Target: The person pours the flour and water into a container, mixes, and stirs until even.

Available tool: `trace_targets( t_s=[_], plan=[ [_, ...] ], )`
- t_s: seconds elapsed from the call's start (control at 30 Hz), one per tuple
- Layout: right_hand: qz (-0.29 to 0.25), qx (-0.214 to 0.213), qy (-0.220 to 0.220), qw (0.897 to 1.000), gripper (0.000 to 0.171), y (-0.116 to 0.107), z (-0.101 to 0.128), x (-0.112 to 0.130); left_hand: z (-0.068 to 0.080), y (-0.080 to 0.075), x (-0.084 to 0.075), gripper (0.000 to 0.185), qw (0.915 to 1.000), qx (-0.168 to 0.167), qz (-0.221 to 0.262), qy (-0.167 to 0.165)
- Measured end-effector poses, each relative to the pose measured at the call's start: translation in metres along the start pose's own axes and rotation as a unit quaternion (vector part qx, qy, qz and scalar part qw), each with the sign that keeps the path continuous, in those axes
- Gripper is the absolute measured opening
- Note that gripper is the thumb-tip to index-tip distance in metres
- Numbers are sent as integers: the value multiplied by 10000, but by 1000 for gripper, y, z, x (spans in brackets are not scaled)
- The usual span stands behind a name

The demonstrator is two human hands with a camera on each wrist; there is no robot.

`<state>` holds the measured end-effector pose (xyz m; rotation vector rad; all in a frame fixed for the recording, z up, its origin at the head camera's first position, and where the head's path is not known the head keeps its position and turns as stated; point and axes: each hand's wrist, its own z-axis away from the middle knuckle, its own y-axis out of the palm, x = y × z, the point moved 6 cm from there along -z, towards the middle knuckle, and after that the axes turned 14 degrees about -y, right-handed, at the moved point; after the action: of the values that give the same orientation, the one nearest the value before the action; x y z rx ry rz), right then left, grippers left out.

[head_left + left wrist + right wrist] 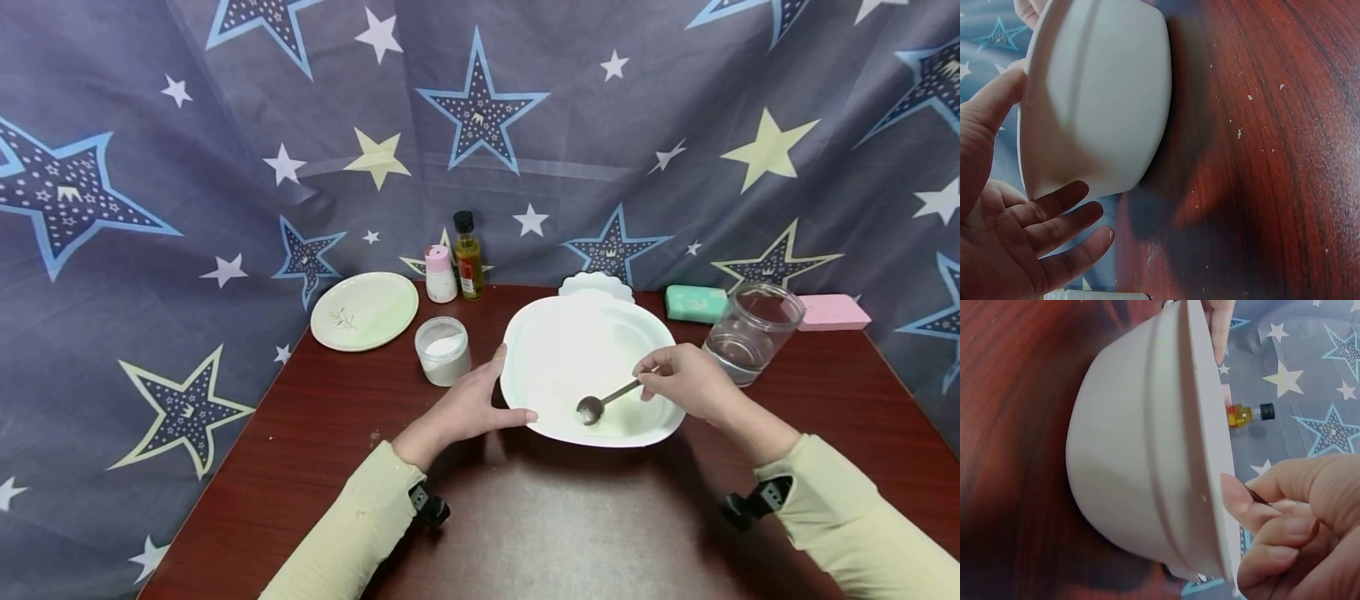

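No legible text, label, brand or number on any bottle, jar or dish.

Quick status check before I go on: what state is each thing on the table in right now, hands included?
White bowl: upright on the table, steadied at its rim.
Spoon: tip down inside the bowl.
Left hand: fingers straight, thumb on the bowl's rim.
Right hand: pinches the spoon handle.
Powder jar: lid off, white powder inside.
Glass jar: open, tilted.
Oil bottle: upright, capped.
Green plate: flat, nothing on it.
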<state>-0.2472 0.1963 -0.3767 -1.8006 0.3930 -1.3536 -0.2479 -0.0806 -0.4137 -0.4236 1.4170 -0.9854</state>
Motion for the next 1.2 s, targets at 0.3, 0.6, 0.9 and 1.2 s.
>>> trace_targets(
  t_s=[0.3, 0.6, 0.9, 1.2],
  plan=[
    [121, -388, -244, 9989, 11, 17, -12, 12, 0, 0, 0, 113, 9999, -23, -81, -83],
    [432, -942, -491, 9934, 10, 23, -18, 18, 0, 0, 0, 114, 9999, -31, -67, -69],
    [707, -1430, -464, 9861, 12, 21, -21, 15, 0, 0, 0, 114, 9999, 28, 17, -118],
    [1094, -1710, -302, 9787, 15, 13, -21, 8, 1, 1, 1, 114, 9999, -9, 18, -109]
  ],
)
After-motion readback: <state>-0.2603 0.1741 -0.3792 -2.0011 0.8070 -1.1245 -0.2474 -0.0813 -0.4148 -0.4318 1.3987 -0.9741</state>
